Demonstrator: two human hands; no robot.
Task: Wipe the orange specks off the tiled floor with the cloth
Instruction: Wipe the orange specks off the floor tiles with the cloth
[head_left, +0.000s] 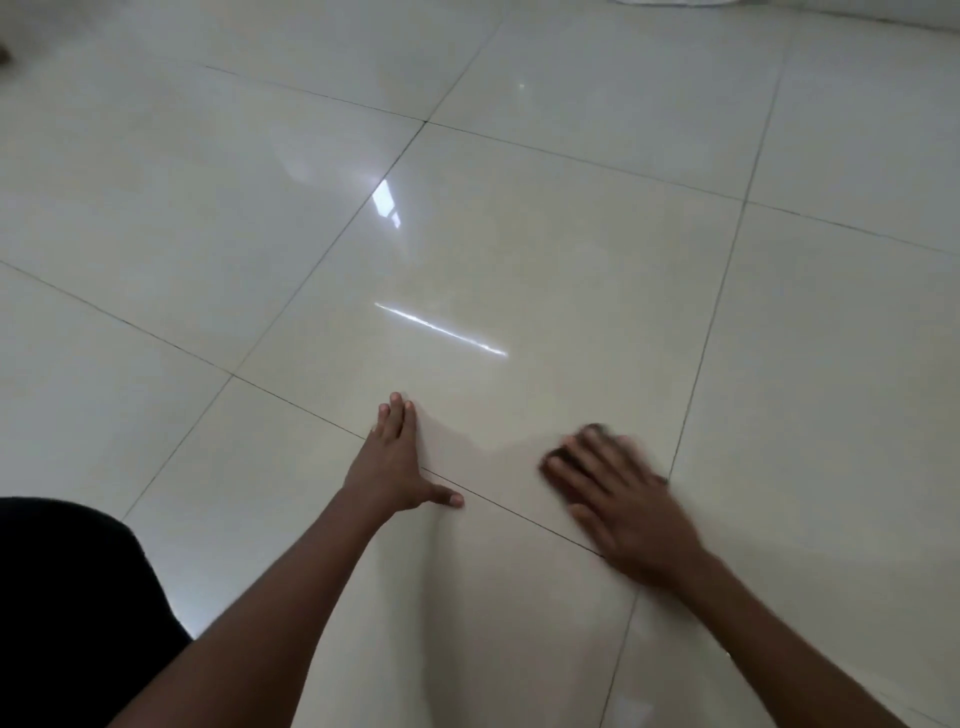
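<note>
My left hand (395, 462) lies flat on the glossy cream tiled floor (467, 249), fingers straight and thumb spread along a grout line. To its right, my right hand (618, 499) presses flat on a dark cloth (597, 432), which shows only as a small dark patch past the fingertips. The right hand and the cloth are blurred by motion. I can make out no orange specks on the tiles in this view.
Thin dark grout lines cross the floor diagonally. Bright light reflections (441, 327) streak the middle tile. My dark-clothed knee (72, 587) fills the lower left corner. A white object's edge (670, 2) shows at the top.
</note>
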